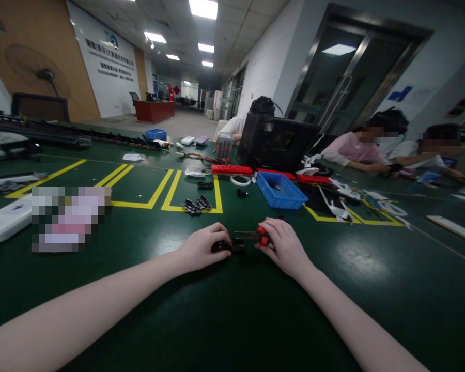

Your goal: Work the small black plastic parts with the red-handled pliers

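Note:
My left hand (209, 247) is closed around a small black part (238, 245), whose right end sticks out past the fingers. My right hand (284, 245) grips red-handled pliers (263, 235). Their thin metal jaws point left, close to the black part's exposed end; whether they touch it I cannot tell. Both hands are low over the green table (232, 320). Beyond them, inside a yellow taped outline, lie several black-and-metal pieces (197, 205) and a single black piece (205, 185). A small black cylindrical piece (242, 193) rests to their right.
A blue bin (282, 191) stands behind my right hand, with a red power strip (232, 169) and a black computer case (275, 142) beyond. A white roll (240, 180) lies nearby. At left are a white device (10, 219) and a blurred-out item (75, 219). Several people sit across the table.

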`<state>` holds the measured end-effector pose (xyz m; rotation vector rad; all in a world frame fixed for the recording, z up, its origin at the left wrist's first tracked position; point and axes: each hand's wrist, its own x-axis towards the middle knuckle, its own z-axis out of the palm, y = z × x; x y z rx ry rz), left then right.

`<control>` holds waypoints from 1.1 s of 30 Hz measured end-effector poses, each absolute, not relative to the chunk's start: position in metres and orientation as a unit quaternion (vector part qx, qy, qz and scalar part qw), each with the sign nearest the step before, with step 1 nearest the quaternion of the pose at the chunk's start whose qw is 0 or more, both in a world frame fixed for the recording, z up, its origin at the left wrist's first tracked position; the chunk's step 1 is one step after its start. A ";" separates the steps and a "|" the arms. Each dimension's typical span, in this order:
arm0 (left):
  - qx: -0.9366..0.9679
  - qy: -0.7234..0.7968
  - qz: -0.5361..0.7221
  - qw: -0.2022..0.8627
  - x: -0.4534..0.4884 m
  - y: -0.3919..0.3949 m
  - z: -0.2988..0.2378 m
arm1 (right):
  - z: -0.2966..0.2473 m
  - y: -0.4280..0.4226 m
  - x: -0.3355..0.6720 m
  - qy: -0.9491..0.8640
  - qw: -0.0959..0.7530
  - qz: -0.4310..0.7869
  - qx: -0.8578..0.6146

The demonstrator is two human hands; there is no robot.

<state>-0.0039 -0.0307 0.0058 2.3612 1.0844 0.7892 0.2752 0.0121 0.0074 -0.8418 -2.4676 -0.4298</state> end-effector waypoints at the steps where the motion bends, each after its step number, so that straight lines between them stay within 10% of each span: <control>1: 0.852 0.388 0.282 0.212 -0.004 -0.031 0.006 | 0.007 0.012 0.274 -0.903 0.248 -0.154 -0.314; 33: 0.880 0.346 0.262 0.194 -0.004 -0.028 -0.001 | 0.004 0.002 0.269 -0.905 0.227 -0.150 -0.326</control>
